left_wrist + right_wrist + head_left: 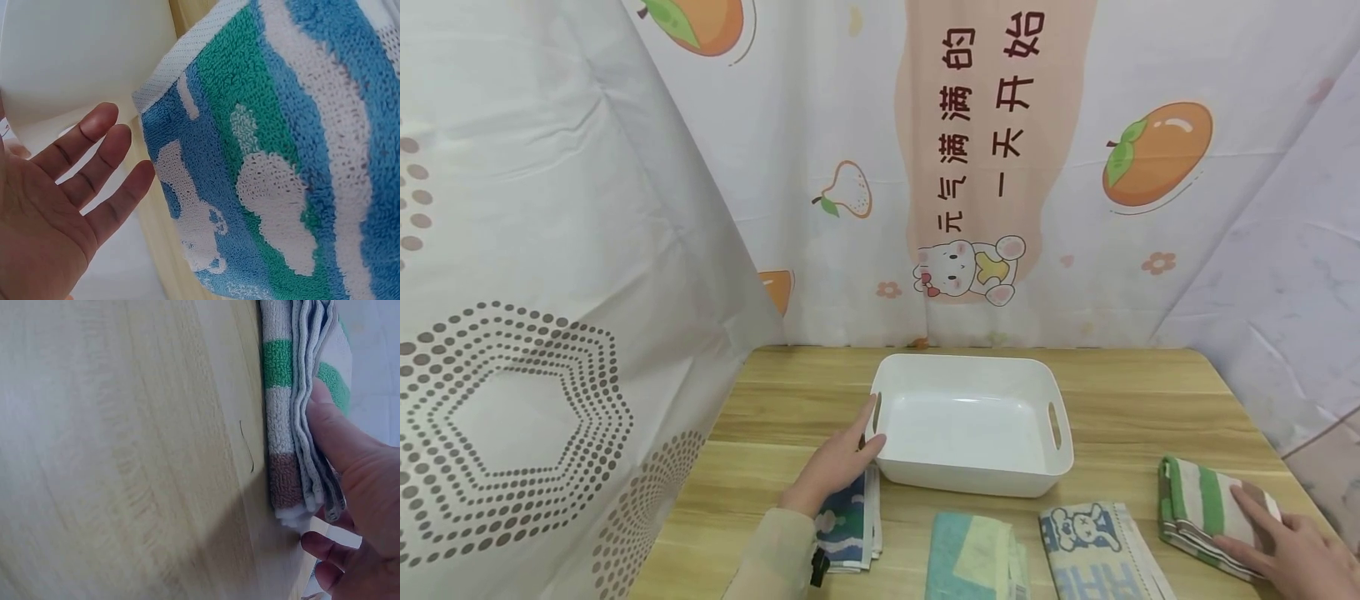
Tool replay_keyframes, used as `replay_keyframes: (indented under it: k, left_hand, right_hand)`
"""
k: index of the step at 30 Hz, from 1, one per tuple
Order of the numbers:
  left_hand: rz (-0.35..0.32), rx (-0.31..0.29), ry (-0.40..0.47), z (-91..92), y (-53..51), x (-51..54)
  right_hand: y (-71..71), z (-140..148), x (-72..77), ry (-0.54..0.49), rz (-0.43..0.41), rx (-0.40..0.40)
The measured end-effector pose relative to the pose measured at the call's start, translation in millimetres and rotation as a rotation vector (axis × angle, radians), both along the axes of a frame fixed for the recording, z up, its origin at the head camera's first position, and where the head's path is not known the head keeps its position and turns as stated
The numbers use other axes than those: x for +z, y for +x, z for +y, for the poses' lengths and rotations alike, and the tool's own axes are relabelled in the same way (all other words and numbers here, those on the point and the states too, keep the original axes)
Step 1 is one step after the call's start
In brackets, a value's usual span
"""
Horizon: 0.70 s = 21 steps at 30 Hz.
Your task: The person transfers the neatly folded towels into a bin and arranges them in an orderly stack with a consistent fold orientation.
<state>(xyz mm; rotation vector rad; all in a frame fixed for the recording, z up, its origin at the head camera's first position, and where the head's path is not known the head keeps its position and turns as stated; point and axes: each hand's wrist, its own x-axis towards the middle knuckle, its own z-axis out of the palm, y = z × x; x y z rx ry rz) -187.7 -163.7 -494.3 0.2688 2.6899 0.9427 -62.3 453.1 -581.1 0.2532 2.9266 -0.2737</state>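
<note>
My left hand is at the left side of a white plastic basket, fingers near its handle hole. In the left wrist view its fingers are extended and apart, beside a folded blue, green and white towel that lies under the wrist. My right hand grips the end of a folded towel with green, white and brown stripes. In the right wrist view the thumb lies against its stacked layers, and the other fingers curl at its end, partly hidden.
A teal and pale yellow folded towel and a blue and white one with an animal print lie before the basket. The wooden table ends at printed curtains behind and at both sides.
</note>
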Motion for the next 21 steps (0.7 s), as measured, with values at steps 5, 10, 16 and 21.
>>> replay_keyframes:
  k: [5, 10, 16, 21]
  left_hand:
    - [0.002, -0.007, 0.011, -0.9, -0.6, -2.2]
    - [0.001, -0.008, 0.021, -1.0, 0.5, -1.0]
    - [-0.009, -0.003, 0.025, -0.7, 1.8, 0.7]
    - [0.001, -0.011, 0.023, -0.7, 2.0, 0.8]
  right_hand:
    - [1.3, -2.7, -2.0, -0.023, 0.064, 0.018]
    - [-2.6, -5.6, 10.1, -0.116, -0.107, 0.004]
    - [-10.3, -3.9, 17.5, -0.187, -0.226, -0.014]
    - [-12.2, 0.8, 9.1, -0.205, -0.227, -0.033]
